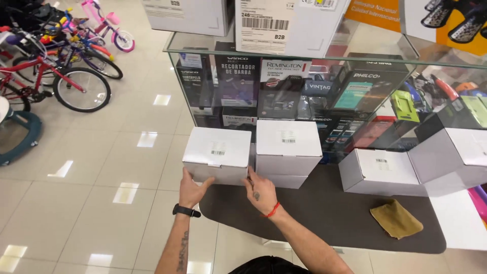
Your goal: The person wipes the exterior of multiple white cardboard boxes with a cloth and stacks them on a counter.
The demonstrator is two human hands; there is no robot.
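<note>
My left hand [193,191] presses flat against the lower left corner of a small white cardboard box with a barcode label on top [218,153], fingers spread and open along its side — my right hand [261,192] rests at the same box's lower right edge, fingers loosely extended and touching it, not closed around anything. The box sits at the left end of the dark oval worktop [324,213], just beside a taller white cardboard box [287,152], in front of a glass display case [304,96]. A folded mustard-yellow cloth [396,218] lies well apart to the right.
</note>
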